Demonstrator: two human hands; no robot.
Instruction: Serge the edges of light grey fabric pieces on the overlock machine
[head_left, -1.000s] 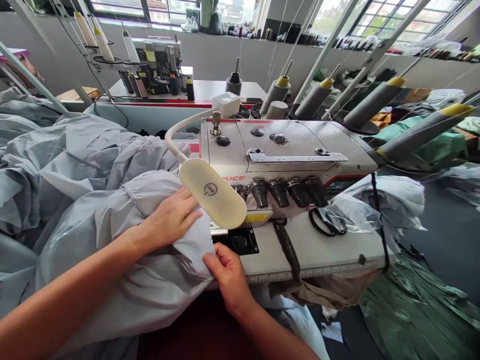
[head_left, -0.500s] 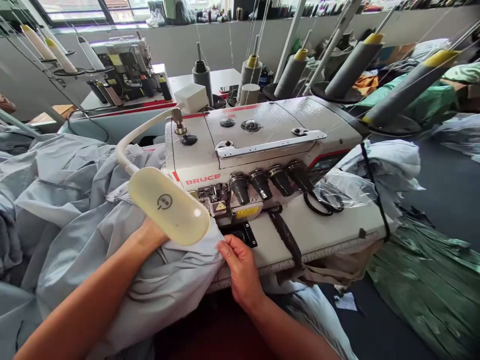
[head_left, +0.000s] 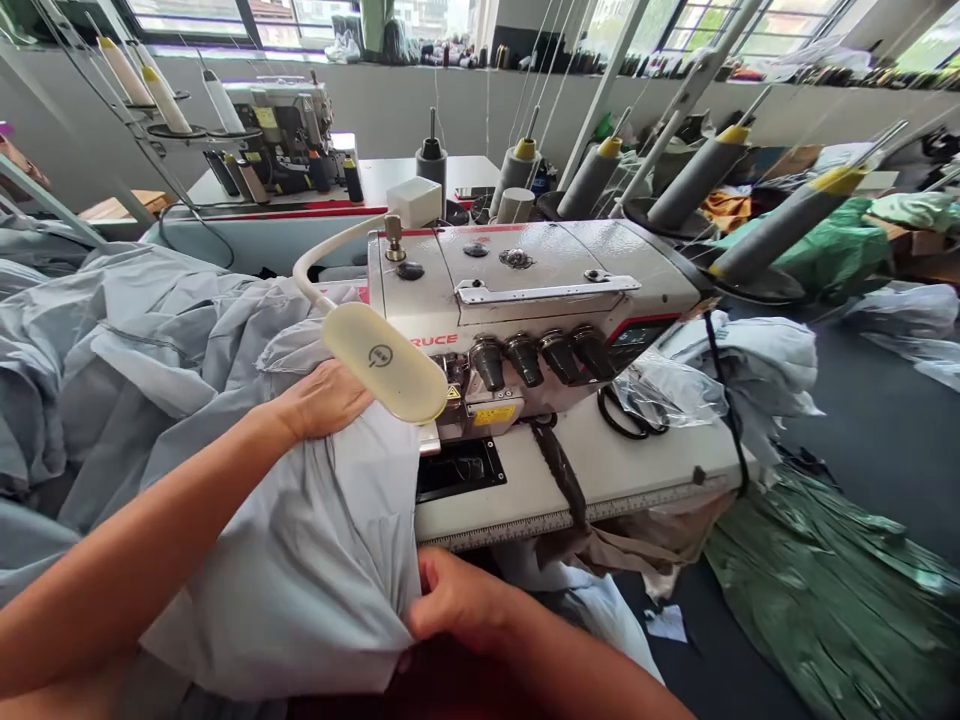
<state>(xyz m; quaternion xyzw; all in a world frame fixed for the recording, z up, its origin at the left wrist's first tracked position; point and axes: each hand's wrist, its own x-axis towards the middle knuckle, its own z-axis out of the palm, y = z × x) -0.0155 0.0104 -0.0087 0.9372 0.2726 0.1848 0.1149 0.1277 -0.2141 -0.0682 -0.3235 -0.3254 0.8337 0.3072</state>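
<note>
Left hand (head_left: 330,398) flat on grey fabric (head_left: 330,570) beside overlocker (head_left: 525,290), right hand (head_left: 457,600) fingers pinching hem in front of it; uneven tension risks puckered seam.

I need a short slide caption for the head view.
Left hand rests on, right hand grips, grey fabric at the sewing machine.

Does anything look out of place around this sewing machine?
Nothing damaged. The lamp head hangs low over the left hand, hiding its fingers. Scissors lie half under crumpled plastic. The right hand bunches grey fabric.
</note>
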